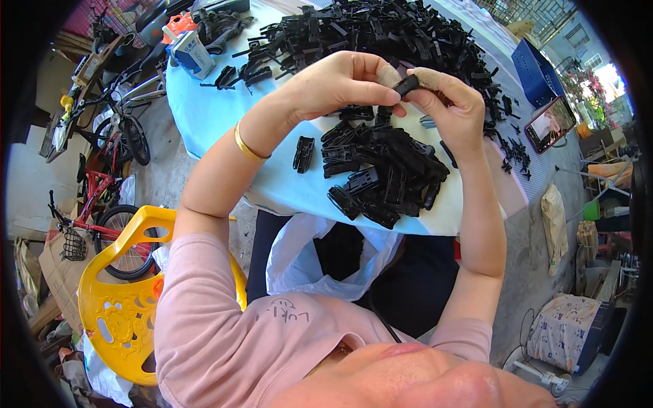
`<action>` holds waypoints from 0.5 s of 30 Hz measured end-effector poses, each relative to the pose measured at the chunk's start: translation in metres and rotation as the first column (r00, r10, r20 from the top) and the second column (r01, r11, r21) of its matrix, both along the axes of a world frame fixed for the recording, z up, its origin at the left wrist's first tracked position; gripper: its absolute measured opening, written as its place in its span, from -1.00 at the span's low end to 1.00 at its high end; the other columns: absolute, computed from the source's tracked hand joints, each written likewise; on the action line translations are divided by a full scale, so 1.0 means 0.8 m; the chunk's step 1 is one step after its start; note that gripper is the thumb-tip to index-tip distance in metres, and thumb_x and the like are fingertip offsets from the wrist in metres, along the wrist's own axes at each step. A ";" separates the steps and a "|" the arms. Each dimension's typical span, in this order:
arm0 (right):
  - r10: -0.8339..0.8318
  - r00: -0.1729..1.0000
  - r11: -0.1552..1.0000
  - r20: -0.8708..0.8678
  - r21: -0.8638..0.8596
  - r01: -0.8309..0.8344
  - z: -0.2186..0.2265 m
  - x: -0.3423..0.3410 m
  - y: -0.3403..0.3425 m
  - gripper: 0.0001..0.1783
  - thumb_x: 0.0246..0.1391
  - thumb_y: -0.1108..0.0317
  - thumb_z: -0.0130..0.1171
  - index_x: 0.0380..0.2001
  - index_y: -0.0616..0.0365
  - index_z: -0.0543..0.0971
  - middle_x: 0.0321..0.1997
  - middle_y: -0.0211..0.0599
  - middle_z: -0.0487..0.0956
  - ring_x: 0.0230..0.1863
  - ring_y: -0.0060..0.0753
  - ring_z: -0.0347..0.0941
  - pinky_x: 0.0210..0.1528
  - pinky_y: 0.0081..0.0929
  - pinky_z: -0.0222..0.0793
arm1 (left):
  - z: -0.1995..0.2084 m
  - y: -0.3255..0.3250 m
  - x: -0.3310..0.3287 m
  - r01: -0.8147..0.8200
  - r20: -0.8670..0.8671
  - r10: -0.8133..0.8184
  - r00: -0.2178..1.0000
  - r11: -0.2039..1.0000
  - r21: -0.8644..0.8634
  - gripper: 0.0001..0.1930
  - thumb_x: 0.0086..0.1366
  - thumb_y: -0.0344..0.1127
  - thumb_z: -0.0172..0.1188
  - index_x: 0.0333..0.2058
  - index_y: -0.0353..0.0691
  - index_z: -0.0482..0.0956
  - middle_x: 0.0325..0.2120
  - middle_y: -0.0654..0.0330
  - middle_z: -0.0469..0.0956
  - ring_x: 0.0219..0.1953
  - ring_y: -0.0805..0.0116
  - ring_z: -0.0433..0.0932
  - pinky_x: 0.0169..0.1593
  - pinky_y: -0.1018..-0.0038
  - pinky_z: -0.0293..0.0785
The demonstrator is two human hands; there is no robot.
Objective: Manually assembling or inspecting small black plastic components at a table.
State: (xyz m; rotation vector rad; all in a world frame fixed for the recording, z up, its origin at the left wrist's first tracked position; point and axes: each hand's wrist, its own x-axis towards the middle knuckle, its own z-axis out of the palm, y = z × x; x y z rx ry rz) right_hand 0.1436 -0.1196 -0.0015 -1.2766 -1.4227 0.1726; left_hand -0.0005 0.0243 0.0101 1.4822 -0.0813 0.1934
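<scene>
Between both hands, above the table, I hold a small black plastic part [407, 86]. The thumb and fingers of my left hand [354, 85] pinch it from one side. My right hand [449, 102] grips its other end, with tan tape wrapped on the index finger; a finger of the left hand is taped too. Just below lies a near pile of black plastic parts [388, 170], and one single black part [304, 155] rests to its left. Beyond my hands spreads a much larger heap of similar black parts [340, 30].
A white bag [289, 262] hangs open at my lap with dark contents. A phone [549, 124] and a blue basket [530, 71] stand at the table's right. A blue and white box [192, 54] sits far left. Beside me is a yellow chair [122, 292].
</scene>
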 end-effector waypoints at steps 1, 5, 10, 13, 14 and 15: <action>-0.014 0.996 0.999 0.088 0.043 0.011 0.000 -0.001 0.000 -0.71 -0.10 0.52 0.22 -0.22 0.25 0.53 -0.36 -0.38 0.56 -0.36 -0.64 0.46 -0.26 -0.73 0.39 | -0.002 -0.003 0.001 -0.022 -0.009 0.022 1.000 1.000 -0.012 -0.87 0.09 -0.46 0.16 -0.39 -0.37 0.44 -0.41 0.13 0.54 -0.27 0.37 0.56 -0.10 0.61 0.40; -0.162 0.986 0.987 0.050 -0.012 0.162 0.007 -0.011 0.000 -0.72 -0.01 0.47 0.16 -0.18 0.25 0.50 -0.46 -0.44 0.51 -0.50 -0.72 0.38 -0.45 -0.83 0.29 | -0.001 -0.013 0.004 -0.219 0.050 0.219 0.975 0.976 -0.004 -0.91 0.13 -0.47 0.08 -0.41 -0.38 0.41 -0.40 0.11 0.54 -0.27 0.39 0.56 -0.12 0.58 0.43; -0.031 0.928 0.999 -0.372 -0.046 0.015 0.009 -0.019 -0.002 -0.83 0.11 0.40 0.01 -0.24 0.23 0.44 -0.61 -0.56 0.33 -0.66 -0.86 0.07 -0.65 -0.86 -0.09 | -0.014 -0.017 0.008 -0.366 0.214 0.345 0.914 0.928 0.064 -0.85 0.13 -0.50 0.07 -0.31 -0.41 0.38 -0.33 0.08 0.52 -0.26 0.39 0.55 -0.15 0.56 0.46; -0.021 0.955 0.999 -0.295 -0.046 0.008 0.000 -0.020 0.004 -0.85 0.12 0.37 0.01 -0.27 0.21 0.45 -0.61 -0.54 0.36 -0.65 -0.86 0.10 -0.65 -0.86 -0.07 | -0.013 -0.029 0.007 -0.434 0.267 0.390 0.881 0.891 0.132 -0.77 0.12 -0.52 0.07 -0.20 -0.41 0.37 -0.32 0.08 0.51 -0.24 0.40 0.54 -0.16 0.57 0.47; -0.037 0.965 0.998 -0.260 -0.062 0.022 -0.001 -0.021 0.005 -0.84 0.13 0.36 0.01 -0.26 0.21 0.45 -0.61 -0.55 0.36 -0.65 -0.86 0.10 -0.65 -0.85 -0.07 | -0.012 -0.032 0.006 -0.472 0.302 0.411 0.860 0.866 0.167 -0.73 0.12 -0.53 0.08 -0.16 -0.40 0.37 -0.32 0.09 0.51 -0.24 0.41 0.54 -0.17 0.58 0.47; -0.040 0.972 0.998 -0.232 -0.057 0.028 -0.003 -0.019 0.005 -0.83 0.13 0.33 0.01 -0.28 0.20 0.45 -0.62 -0.55 0.37 -0.66 -0.86 0.10 -0.65 -0.85 -0.07 | -0.013 -0.034 0.008 -0.470 0.301 0.409 0.861 0.867 0.167 -0.73 0.12 -0.53 0.08 -0.16 -0.40 0.37 -0.32 0.09 0.51 -0.24 0.41 0.54 -0.17 0.58 0.47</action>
